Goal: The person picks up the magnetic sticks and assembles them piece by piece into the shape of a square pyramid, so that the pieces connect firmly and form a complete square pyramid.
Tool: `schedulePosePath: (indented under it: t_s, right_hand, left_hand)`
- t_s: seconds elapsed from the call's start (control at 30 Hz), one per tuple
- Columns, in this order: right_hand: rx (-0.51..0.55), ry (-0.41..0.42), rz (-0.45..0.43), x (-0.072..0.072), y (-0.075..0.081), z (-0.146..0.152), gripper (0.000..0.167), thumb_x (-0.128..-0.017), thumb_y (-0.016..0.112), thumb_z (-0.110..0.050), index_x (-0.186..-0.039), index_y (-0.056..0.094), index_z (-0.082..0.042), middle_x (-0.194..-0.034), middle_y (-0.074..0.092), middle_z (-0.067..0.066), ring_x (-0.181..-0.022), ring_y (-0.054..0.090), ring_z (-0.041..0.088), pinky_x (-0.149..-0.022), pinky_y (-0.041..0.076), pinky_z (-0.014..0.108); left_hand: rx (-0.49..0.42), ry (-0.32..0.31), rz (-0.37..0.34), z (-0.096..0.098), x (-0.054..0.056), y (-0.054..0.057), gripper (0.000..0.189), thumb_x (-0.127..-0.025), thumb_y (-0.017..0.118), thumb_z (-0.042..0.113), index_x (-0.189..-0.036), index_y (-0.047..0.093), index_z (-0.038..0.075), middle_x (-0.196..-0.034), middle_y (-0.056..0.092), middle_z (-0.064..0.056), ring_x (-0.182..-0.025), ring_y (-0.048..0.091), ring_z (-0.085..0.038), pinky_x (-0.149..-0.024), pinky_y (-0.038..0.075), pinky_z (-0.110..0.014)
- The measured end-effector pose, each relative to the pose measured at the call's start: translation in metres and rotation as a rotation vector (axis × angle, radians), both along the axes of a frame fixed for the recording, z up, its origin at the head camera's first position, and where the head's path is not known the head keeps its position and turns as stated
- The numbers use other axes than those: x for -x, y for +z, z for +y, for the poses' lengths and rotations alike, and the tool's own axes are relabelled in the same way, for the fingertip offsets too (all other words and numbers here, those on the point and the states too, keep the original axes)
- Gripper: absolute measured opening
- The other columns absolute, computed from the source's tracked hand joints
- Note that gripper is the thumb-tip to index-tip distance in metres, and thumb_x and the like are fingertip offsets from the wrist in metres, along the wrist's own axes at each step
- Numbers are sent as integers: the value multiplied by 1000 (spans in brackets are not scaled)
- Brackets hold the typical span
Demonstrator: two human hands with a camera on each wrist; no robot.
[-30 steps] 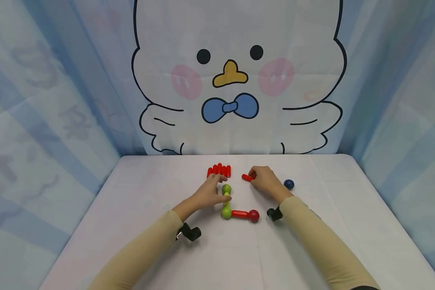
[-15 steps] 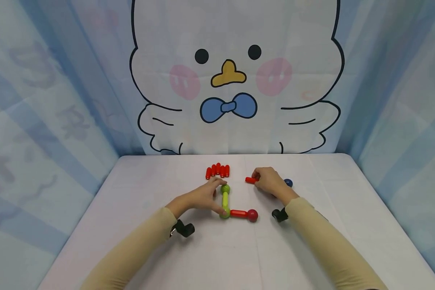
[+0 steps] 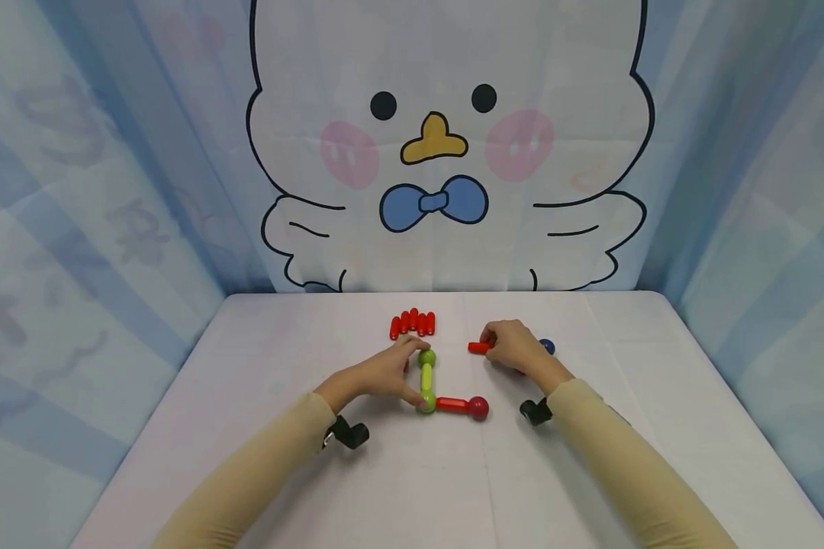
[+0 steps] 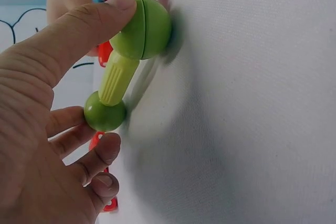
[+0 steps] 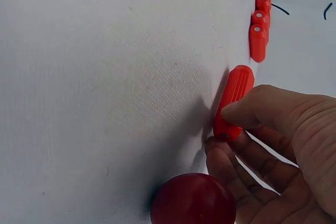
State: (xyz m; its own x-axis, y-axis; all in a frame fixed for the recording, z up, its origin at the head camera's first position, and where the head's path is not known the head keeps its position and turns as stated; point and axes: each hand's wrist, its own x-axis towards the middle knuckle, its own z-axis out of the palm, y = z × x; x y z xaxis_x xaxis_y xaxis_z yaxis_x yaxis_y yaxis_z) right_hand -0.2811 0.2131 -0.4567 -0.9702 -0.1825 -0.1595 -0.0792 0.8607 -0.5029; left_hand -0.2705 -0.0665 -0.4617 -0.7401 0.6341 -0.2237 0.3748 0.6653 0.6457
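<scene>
An L-shaped toy build lies mid-table in the head view. A yellow-green rod (image 3: 426, 377) links the far green ball (image 3: 426, 357) to the near green ball (image 4: 152, 30). From the near ball a red rod (image 3: 452, 405) runs right to a dark red ball (image 3: 478, 409). My left hand (image 3: 379, 371) spans the green side, thumb on the near ball, fingers against the far one. Farther right, my right hand (image 3: 519, 349) pinches a loose red toy rod (image 5: 236, 90) between thumb and fingers, apart from the build.
Several red rods (image 3: 413, 322) stand in a row behind the build. A dark blue ball (image 3: 548, 346) sits just beyond my right hand, partly hidden by it. A printed curtain (image 3: 432, 252) hangs behind the table's back edge.
My left hand has come down onto the green side, its thumb now on the near ball. My right hand has drawn the red rod slightly right and nearer.
</scene>
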Motion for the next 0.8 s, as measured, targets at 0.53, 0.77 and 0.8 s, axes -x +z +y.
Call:
schedulePosePath:
  t_s: [0.53, 0.77, 0.8]
  right_hand:
    - [0, 34, -14, -5, 4, 0, 22, -88, 72, -3, -110, 71, -6, -99, 67, 9, -91, 58, 25, -87, 54, 39]
    - [11, 66, -17, -7, 6, -4, 21, -87, 73, -3, -107, 71, -5, -99, 68, 8, -90, 59, 23, -87, 55, 39]
    - [10, 67, -19, -8, 7, -5, 21, -86, 73, -2, -107, 71, -5, -98, 68, 8, -90, 59, 23, -86, 55, 38]
  left_hand:
    - [-2, -5, -6, 1, -1, 2, 97, -76, 93, 36, -154, 38, 17, -153, 38, -7, -138, 45, -29, -115, 44, -48]
    - [6, -8, -6, 1, -2, 3, 97, -76, 93, 34, -154, 38, 16, -153, 38, -8, -137, 45, -29, -116, 44, -48]
    - [7, -8, -5, 1, -2, 3, 97, -76, 93, 34, -154, 38, 16, -153, 38, -8, -137, 45, -29, -116, 43, -48]
